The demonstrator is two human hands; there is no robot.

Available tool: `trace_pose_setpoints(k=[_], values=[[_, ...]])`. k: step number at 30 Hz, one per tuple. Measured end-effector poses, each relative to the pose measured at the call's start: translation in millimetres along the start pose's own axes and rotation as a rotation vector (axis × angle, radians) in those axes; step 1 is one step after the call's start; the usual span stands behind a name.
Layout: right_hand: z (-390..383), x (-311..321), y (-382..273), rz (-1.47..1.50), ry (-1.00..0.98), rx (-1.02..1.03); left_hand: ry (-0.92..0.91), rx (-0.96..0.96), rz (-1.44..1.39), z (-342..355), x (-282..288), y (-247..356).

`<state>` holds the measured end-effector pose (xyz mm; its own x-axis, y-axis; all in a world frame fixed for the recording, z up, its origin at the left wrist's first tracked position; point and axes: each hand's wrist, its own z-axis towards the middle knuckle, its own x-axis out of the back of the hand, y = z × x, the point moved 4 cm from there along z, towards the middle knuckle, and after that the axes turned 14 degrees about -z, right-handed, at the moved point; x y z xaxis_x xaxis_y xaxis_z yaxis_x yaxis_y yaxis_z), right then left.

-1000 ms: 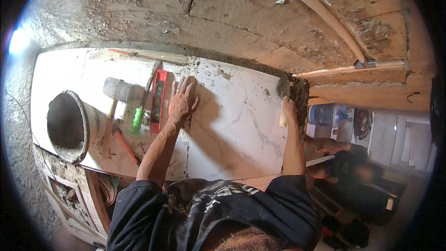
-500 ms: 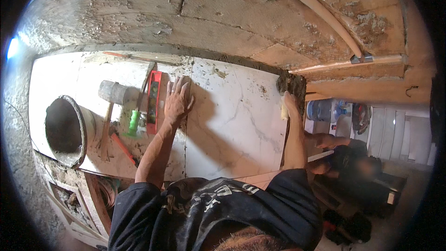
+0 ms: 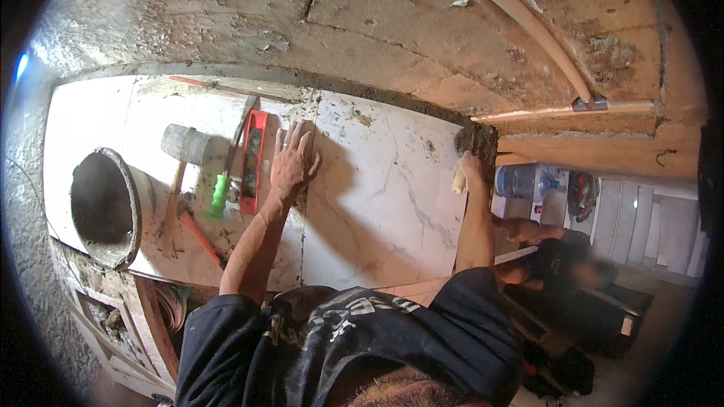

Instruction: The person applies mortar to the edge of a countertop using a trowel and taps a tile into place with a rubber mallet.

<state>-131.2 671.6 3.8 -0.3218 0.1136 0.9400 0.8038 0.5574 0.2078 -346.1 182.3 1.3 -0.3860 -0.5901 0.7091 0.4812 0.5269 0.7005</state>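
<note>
My left hand lies flat, fingers spread, over the seam on the left side of a white marbled tile. At the tile's far right corner my right hand grips a trowel by its pale handle. Dark wet mortar covers the place where the blade is, so little of the blade shows. Close to my left hand lies a red spirit level. Beside the level are a long tool with a green handle and a mallet with a grey head.
A mortar-crusted bucket stands at the left, near an orange-handled tool. The rough wall rises along the far edge, with a pipe on it. Right of the counter are a water jug and another person.
Both hands stay nearly in place, the left flat on the tile and the right on the trowel. The view shifts slightly.
</note>
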Motion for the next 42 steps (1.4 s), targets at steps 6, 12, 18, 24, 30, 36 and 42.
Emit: trace_pose_setpoints(k=[6,12,18,24,30,36,42], values=[[1,-20,-15,0.851,-0.187,-0.267,0.037,-0.027,-0.038,-2,0,2],[-82,30,-146,0.841,-0.296,-0.240,0.054,-0.019,-0.043,-2,2,-1],[-76,0,-150,0.798,-0.156,-0.092,0.036,-0.035,-0.025,0,-1,-1],[-66,-4,-150,0.952,-0.209,-0.241,0.027,-0.033,-0.071,-1,2,1],[-125,10,-269,1.028,-0.311,-0.088,0.065,-0.045,-0.086,-2,1,-6],[-176,19,-358,1.080,-0.455,0.037,0.031,-0.065,-0.072,-2,-9,-13],[-192,-4,-407,1.152,-0.454,0.135,0.038,-0.128,-0.184,-7,-8,-15]])
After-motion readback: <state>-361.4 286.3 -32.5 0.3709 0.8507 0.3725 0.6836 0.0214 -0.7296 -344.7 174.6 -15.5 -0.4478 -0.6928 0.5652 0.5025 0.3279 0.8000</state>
